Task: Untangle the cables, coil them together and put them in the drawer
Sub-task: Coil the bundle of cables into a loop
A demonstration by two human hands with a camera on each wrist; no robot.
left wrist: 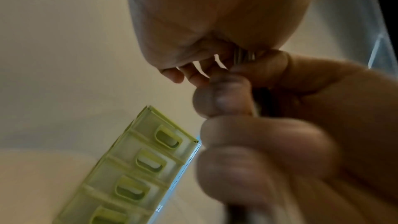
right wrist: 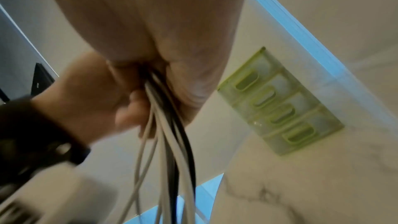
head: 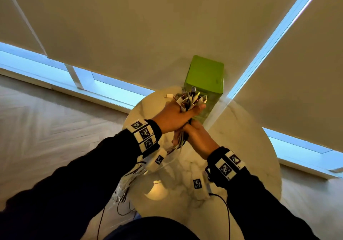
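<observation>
A bundle of white and black cables (head: 189, 99) stands up over the round marble table (head: 245, 147), its plug ends fanned out at the top. My left hand (head: 178, 115) grips the bundle just below the plugs. Directly beneath it, my right hand (head: 196, 137) is wrapped round the same strands. In the right wrist view the cables (right wrist: 168, 142) hang down out of my fist. Their loose lengths (head: 130, 180) trail off the table's left edge. The green drawer unit (head: 204, 76) stands behind my hands; its drawers (left wrist: 140, 168) are closed.
One white plug (head: 168, 96) lies on the table left of the drawer unit. Roller blinds (head: 130, 26) and low windows are behind the table. Wooden floor (head: 46, 124) lies to the left. A thin black wire (head: 227, 213) hangs from my right wrist.
</observation>
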